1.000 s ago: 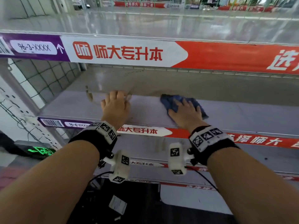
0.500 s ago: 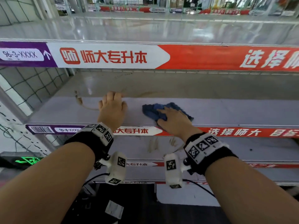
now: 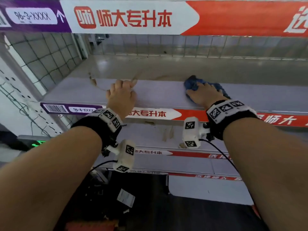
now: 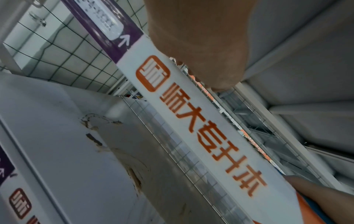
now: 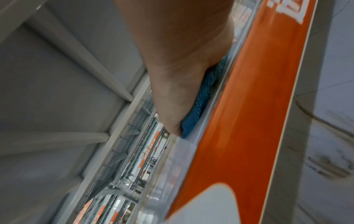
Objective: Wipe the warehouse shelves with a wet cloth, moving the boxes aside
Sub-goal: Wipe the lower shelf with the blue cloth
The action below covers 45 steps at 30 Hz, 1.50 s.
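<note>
Right hand (image 3: 204,95) flat on blue cloth (image 3: 191,84), weave only in wrist view; left grip (image 3: 120,95) unclear.

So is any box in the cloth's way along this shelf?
No box shows on the shelf. The right hand presses the blue cloth; only the left hand rests there, to its left.

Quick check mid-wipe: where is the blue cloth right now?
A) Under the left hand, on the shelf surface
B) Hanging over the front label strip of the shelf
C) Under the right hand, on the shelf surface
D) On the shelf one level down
C: in the head view the blue cloth lies on the shelf with the right hand pressing down on it, while the left hand rests on the bare shelf with nothing in it.
</note>
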Each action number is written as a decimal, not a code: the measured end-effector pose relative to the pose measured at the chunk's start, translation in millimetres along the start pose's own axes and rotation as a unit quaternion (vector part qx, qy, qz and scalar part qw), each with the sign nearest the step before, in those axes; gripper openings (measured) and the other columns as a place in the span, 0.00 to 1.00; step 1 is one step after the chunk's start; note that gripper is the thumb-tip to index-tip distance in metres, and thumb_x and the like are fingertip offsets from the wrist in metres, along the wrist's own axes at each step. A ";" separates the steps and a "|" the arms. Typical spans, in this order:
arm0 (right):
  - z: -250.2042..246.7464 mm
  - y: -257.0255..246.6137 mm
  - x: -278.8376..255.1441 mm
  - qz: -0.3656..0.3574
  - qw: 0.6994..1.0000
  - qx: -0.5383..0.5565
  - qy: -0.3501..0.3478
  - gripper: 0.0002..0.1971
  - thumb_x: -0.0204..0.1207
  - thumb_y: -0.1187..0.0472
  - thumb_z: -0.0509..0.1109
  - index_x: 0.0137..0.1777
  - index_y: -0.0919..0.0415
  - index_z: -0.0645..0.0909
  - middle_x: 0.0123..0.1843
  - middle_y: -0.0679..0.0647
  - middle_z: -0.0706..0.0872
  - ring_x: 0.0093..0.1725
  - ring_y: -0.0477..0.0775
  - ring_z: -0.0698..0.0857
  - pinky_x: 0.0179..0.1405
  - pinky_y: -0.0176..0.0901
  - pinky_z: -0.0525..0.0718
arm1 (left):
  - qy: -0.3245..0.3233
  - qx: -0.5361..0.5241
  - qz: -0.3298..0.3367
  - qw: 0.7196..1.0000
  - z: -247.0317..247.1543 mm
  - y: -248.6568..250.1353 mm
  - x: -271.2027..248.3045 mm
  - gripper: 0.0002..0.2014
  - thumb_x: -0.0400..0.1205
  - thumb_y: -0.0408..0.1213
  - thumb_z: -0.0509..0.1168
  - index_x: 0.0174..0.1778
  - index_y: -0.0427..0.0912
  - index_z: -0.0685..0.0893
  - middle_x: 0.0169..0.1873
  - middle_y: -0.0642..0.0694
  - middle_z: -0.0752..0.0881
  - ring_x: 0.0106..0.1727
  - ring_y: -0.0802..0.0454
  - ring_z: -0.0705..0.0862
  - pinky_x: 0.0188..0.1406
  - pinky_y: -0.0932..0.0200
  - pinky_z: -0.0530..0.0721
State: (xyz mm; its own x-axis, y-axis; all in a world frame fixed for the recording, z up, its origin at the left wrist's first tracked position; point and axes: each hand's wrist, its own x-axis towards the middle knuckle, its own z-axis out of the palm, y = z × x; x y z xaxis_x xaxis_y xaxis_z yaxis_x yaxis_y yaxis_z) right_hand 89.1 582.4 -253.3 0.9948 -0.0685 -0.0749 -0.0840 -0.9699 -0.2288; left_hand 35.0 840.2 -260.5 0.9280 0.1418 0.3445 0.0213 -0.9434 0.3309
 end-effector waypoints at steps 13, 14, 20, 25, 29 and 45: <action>22.9 -102.4 24.3 -0.155 0.984 0.033 -0.075 0.32 0.71 0.37 0.48 0.73 0.48 0.68 0.77 0.57 0.70 0.75 0.63 0.69 0.74 0.70 0.62 | 0.015 -0.035 -0.013 0.999 -13.7 -40.7 31.7 0.16 0.83 0.43 0.54 0.63 0.42 0.76 0.65 0.39 0.74 0.68 0.40 0.69 0.70 0.44 0.62; 24.4 -102.6 33.0 -0.136 0.988 0.019 -0.064 0.33 0.73 0.38 0.49 0.77 0.47 0.63 0.81 0.56 0.66 0.78 0.63 0.65 0.76 0.70 0.58 | 0.018 -0.035 -0.018 0.999 -15.2 -47.1 34.9 0.15 0.82 0.42 0.54 0.63 0.42 0.76 0.65 0.40 0.74 0.68 0.39 0.70 0.70 0.44 0.62; 33.3 -118.2 81.4 -0.110 0.991 0.013 -0.077 0.41 0.56 0.28 0.42 0.61 0.52 0.72 0.71 0.62 0.71 0.74 0.68 0.68 0.72 0.73 0.63 | 0.039 -0.040 -0.027 0.998 -21.4 -76.4 55.0 0.15 0.83 0.40 0.54 0.64 0.43 0.75 0.66 0.40 0.73 0.69 0.41 0.68 0.68 0.46 0.63; 26.9 -136.5 93.8 -0.086 0.994 0.001 -0.069 0.40 0.72 0.32 0.49 0.83 0.48 0.52 0.85 0.58 0.55 0.82 0.64 0.58 0.79 0.66 0.56 | 0.067 -0.049 -0.056 0.995 -17.4 -88.0 56.1 0.15 0.83 0.41 0.53 0.64 0.44 0.75 0.65 0.41 0.73 0.68 0.42 0.70 0.66 0.47 0.65; 21.8 -146.5 110.4 -0.104 0.990 0.008 -0.091 0.37 0.81 0.36 0.52 0.85 0.49 0.45 0.86 0.56 0.49 0.84 0.62 0.53 0.82 0.60 0.52 | 0.084 -0.027 -0.066 0.994 -17.2 -93.7 56.0 0.16 0.83 0.43 0.53 0.65 0.45 0.75 0.66 0.42 0.73 0.69 0.42 0.69 0.67 0.48 0.63; 30.9 -172.2 197.8 -0.218 0.964 0.060 -0.137 0.47 0.61 0.26 0.51 0.82 0.45 0.57 0.84 0.53 0.60 0.79 0.61 0.65 0.79 0.61 0.61 | 0.093 0.009 -0.160 0.983 -20.8 -84.8 91.6 0.18 0.83 0.44 0.54 0.67 0.47 0.76 0.69 0.40 0.71 0.71 0.41 0.67 0.68 0.47 0.63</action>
State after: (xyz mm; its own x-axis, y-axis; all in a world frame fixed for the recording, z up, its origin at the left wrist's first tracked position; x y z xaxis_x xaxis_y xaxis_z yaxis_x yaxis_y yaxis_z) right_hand 298.6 743.1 -258.7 0.8863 0.4201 -0.1950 0.3168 -0.8570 -0.4065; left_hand 110.5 939.4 -238.7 0.7887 0.4828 0.3805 0.3089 -0.8464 0.4337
